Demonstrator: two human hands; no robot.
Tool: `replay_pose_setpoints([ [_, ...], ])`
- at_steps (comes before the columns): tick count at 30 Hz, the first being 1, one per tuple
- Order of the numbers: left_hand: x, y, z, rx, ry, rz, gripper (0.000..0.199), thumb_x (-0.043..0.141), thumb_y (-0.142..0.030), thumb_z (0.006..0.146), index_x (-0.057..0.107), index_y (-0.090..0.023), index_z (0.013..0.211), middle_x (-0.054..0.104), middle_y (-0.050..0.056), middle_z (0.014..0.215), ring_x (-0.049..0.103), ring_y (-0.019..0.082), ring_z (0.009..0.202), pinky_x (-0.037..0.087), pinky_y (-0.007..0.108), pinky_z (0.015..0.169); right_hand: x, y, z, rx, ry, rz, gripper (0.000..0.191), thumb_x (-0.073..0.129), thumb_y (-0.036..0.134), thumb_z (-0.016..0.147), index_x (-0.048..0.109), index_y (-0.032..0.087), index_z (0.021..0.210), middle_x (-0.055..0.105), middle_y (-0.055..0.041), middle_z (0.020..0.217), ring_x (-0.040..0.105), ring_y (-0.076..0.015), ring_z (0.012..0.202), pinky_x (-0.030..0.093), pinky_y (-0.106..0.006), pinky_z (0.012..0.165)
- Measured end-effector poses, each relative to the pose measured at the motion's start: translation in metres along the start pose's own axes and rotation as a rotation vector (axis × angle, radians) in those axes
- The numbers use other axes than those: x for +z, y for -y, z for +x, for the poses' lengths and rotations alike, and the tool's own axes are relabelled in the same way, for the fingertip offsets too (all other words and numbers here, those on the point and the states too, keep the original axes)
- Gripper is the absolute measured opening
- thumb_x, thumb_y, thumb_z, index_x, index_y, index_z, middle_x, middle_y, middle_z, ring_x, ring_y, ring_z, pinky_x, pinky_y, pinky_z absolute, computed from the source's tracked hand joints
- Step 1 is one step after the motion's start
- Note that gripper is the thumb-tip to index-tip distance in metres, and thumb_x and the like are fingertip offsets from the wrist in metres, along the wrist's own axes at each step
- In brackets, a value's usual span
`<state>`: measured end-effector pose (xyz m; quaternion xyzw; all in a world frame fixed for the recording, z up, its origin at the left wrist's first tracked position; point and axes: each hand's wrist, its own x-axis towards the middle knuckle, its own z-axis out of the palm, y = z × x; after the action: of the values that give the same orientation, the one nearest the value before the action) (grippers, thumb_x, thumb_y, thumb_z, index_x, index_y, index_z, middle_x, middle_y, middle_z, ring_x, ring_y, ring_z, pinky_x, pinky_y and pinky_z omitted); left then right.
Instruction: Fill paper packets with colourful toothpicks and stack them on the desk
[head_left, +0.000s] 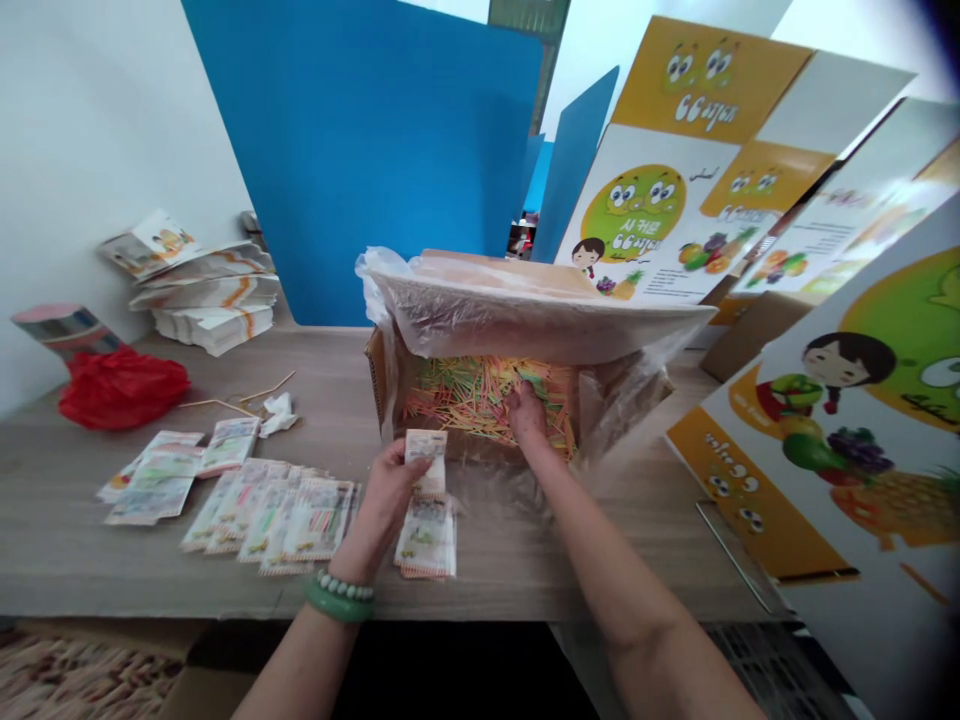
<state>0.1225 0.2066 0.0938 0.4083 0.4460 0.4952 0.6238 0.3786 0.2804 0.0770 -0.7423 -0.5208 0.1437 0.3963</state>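
Between the thumb and fingers of my left hand (394,480), a small printed packet (426,446) is held upright. Just below it, a short stack of similar packets (426,545) lies on the table. My right hand (527,412) reaches into a plastic-lined cardboard box (377,385). Its fingers are bent together on the thin coloured sticks (457,400) heaped inside, pink, green, yellow and orange; the fingertips are partly hidden. Left of my left hand, several filled clear-fronted packets (315,520) lie overlapping in a row.
More packets (161,480) lie at the left, near a red plastic bag (124,387), a crumpled tissue (279,413) and loose thin sticks. Folded printed cartons (214,290) are stacked behind. Large printed boxes (840,400) line the right side. A blue panel (375,160) stands behind the table.
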Motion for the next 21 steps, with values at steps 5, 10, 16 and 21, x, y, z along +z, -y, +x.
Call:
replay_pose_setpoints([
  [5, -0.003, -0.009, -0.016, -0.046, -0.031, -0.096, 0.046, 0.083, -0.021, 0.05, 0.068, -0.012, 0.093, 0.07, 0.004, 0.08, 0.06, 0.014, 0.064, 0.049, 0.025, 0.061, 0.003, 0.016, -0.011, 0.031, 0.01, 0.64, 0.013, 0.044, 0.036, 0.084, 0.044, 0.023, 0.088, 0.066, -0.0032, 0.083, 0.065, -0.0165, 0.074, 0.052, -0.031, 0.075],
  [10, 0.0, -0.007, -0.025, -0.179, 0.006, -0.156, 0.05, 0.085, -0.023, 0.05, 0.065, -0.014, 0.095, 0.067, 0.0, 0.073, 0.058, 0.014, 0.055, 0.052, 0.029, 0.054, 0.028, 0.03, -0.028, 0.075, 0.146, 0.982, 0.02, 0.055, 0.039, 0.078, 0.046, 0.024, 0.089, 0.063, 0.0008, 0.078, 0.063, -0.0159, 0.071, 0.054, -0.032, 0.075],
  [16, 0.0, -0.005, -0.023, -0.194, -0.04, -0.149, 0.047, 0.084, -0.024, 0.048, 0.066, -0.013, 0.091, 0.068, 0.002, 0.071, 0.061, 0.015, 0.055, 0.051, 0.027, 0.053, 0.061, 0.024, -0.055, -0.097, 0.353, 0.751, 0.016, 0.053, 0.037, 0.078, 0.051, 0.023, 0.086, 0.062, -0.0008, 0.09, 0.064, -0.0153, 0.077, 0.051, -0.031, 0.078],
  [21, -0.001, -0.005, -0.023, -0.182, -0.031, -0.136, 0.055, 0.081, -0.022, 0.049, 0.063, -0.014, 0.1, 0.068, 0.001, 0.072, 0.062, 0.017, 0.055, 0.052, 0.029, 0.053, 0.064, 0.019, -0.058, -0.05, 0.366, 0.72, 0.022, 0.051, 0.032, 0.076, 0.051, 0.024, 0.097, 0.065, 0.0003, 0.093, 0.062, -0.014, 0.071, 0.05, -0.027, 0.071],
])
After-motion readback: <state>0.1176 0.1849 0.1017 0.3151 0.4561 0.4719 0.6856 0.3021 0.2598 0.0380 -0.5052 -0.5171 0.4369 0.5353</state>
